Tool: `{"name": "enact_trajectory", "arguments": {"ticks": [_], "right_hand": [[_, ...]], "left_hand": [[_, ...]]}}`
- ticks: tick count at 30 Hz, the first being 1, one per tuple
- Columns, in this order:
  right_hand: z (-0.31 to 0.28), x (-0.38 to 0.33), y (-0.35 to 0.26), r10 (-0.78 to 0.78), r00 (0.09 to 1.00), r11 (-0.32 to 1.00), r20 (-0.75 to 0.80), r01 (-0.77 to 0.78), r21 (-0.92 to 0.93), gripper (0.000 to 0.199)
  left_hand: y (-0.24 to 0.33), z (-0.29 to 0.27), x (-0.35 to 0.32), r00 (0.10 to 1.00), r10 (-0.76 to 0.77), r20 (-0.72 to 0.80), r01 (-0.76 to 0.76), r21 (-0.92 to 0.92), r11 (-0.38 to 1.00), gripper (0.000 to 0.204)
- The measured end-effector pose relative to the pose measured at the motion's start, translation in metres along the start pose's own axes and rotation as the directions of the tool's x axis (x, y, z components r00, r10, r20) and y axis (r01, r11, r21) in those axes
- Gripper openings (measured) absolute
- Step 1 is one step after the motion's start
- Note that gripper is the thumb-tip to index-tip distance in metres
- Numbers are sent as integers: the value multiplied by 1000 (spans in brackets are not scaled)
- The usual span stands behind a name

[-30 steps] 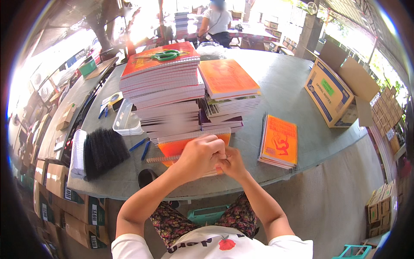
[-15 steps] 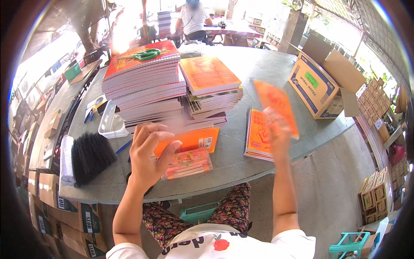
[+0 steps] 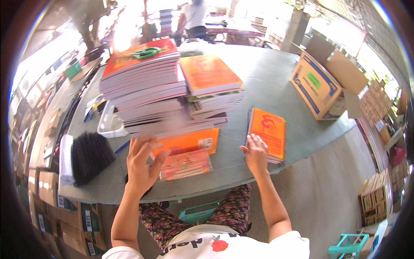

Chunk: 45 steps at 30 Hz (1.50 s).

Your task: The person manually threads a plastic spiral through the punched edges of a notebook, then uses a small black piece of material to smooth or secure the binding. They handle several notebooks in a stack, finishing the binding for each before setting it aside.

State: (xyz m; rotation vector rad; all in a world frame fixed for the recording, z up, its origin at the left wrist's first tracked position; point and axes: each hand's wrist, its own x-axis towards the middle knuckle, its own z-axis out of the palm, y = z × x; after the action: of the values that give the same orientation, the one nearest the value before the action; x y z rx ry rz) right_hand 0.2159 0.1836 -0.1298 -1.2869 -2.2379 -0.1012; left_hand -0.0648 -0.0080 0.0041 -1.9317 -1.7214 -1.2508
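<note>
My right hand [image 3: 255, 156] rests its outstretched fingers on the left edge of a small stack of orange spiral notebooks [image 3: 268, 131]. Curved but apart from the thumb, the fingers of my left hand [image 3: 144, 162] hover at the left end of an orange notebook [image 3: 189, 141], and I see nothing held in them. In front of that notebook lies a clear-wrapped pack of orange and pink items [image 3: 186, 164]. Behind stand a tall stack of red-covered spiral books [image 3: 142, 84] with green-handled scissors [image 3: 146, 53] on top, and a shorter stack with an orange cover uppermost [image 3: 211, 74].
An open cardboard box [image 3: 317, 86] stands at the table's right. To the left are a clear plastic tub [image 3: 111, 121], a bundle of black spiral coils [image 3: 91, 157] and a blue pen [image 3: 122, 146]. A person [image 3: 194, 19] is at a far table. Cartons [image 3: 375, 198] sit on the floor.
The notebook my right hand held up now lies on the small stack, and that hand has moved left and released it. My left hand has barely shifted. The far person has changed posture.
</note>
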Motion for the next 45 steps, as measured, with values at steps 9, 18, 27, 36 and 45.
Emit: {"name": "enact_trajectory", "arguments": {"ticks": [9,18,27,36,45], "right_hand": [[12,44,-136,348,904,96,247,-297,950,39],[9,60,-141,228,965,150,129,-165,975,21],[-42,65,-177,-281,867,671,-411,483,562,22],[-24,50,-219,-657,744,610,-123,620,493,29],[-16,39,-217,-667,602,461,-439,796,392,17]], "left_hand": [[-58,81,-64,762,-620,-188,497,-445,745,52],[-160,-30,-141,595,-802,-48,767,333,549,33],[-153,-45,-146,680,-520,-517,658,117,744,13],[-75,-135,-117,576,-681,-452,427,-544,722,17],[-52,-75,-75,818,-567,-97,526,-275,805,19]]}}
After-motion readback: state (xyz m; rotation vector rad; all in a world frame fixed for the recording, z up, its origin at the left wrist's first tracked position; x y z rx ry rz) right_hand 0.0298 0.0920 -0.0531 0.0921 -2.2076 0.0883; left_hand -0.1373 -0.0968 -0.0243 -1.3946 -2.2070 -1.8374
